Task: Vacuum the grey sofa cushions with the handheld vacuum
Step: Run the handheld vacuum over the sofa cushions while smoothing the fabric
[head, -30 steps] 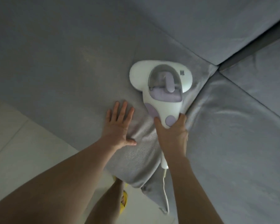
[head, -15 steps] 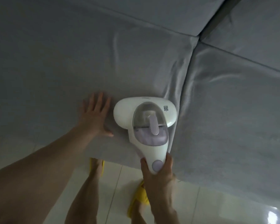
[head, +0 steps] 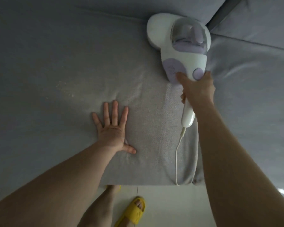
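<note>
Vacuum (head: 179, 46) count: one, gripped by right hand (head: 197, 89) at 1 o'clock. Left hand (head: 112, 130) flat, fingers spread, on seat cushion (head: 56, 79). One yellow slipper (head: 133, 212) at 6.

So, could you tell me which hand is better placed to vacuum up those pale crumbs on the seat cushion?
Right hand: it grips the vacuum; the left hand lies flat beside the crumbs.
</note>
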